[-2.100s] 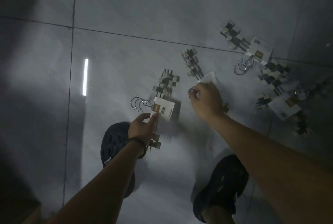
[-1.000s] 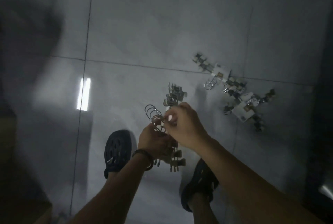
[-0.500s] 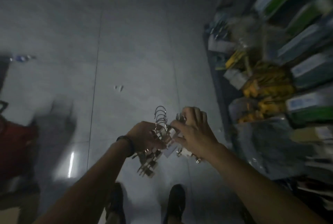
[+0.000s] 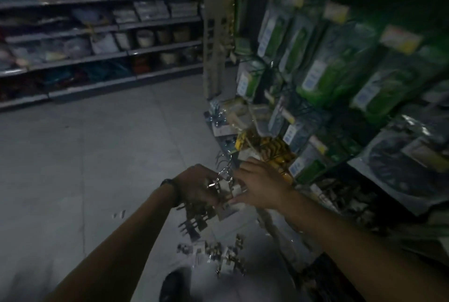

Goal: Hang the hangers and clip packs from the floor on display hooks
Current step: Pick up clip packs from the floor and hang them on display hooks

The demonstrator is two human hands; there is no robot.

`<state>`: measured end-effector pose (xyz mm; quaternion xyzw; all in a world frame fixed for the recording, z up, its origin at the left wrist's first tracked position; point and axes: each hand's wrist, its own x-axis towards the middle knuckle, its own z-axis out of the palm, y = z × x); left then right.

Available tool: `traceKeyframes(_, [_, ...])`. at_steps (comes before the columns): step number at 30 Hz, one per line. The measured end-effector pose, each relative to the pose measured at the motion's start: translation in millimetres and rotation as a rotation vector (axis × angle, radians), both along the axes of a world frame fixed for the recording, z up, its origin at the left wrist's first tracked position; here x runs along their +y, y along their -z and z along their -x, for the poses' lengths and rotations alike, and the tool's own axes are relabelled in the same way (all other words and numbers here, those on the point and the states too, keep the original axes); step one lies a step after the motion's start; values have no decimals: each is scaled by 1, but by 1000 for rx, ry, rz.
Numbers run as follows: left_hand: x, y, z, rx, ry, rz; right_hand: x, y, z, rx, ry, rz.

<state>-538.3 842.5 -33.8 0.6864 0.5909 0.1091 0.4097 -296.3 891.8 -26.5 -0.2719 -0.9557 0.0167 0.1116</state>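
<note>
Both hands hold a bundle of clip hanger packs (image 4: 220, 200) at mid height in front of me, metal hooks pointing up and clips dangling below. My left hand (image 4: 198, 186) grips the bundle from the left. My right hand (image 4: 258, 186) pinches its white card from the right. Several more clip packs (image 4: 218, 254) lie on the grey floor below, near my shoe (image 4: 173, 286). The display rack (image 4: 315, 97) with hanging packaged goods stands close on the right.
Green, yellow and clear packets hang densely on the right rack down to knee height. Shelving with stacked goods (image 4: 102, 34) runs along the far wall. Open grey tiled floor (image 4: 85, 155) spreads to the left.
I picked the packs off the floor with both hands and my view rose from the tiles to the rack. The bundle now sits higher, close to the right display.
</note>
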Motion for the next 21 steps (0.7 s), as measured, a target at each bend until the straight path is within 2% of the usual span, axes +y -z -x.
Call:
traceKeyframes(3, [36,-14,-4,-104,18,44,15,-9,-12,46,123,6])
traceKeyframes(7, [79,-36,-12,-157,189,32,21,-29,-19,-125,321,123])
traceKeyframes(9, [95,-50,-21,-210,290,18,19,-48,-25,-208,437,89])
traceKeyframes(12, [114,-66,-36,-289,375,-31,8,-75,-45,-143,549,4])
traceKeyframes(14, [131,-69,-43,-332,376,-54,-7,-90,-62,-130,648,19])
traceKeyframes(19, [161,-80,-71,-376,407,-71,-63,-124,-103,-374,987,188])
traceKeyframes(21, [161,-85,-89,-453,416,-83,-85,-131,-117,-376,1105,271])
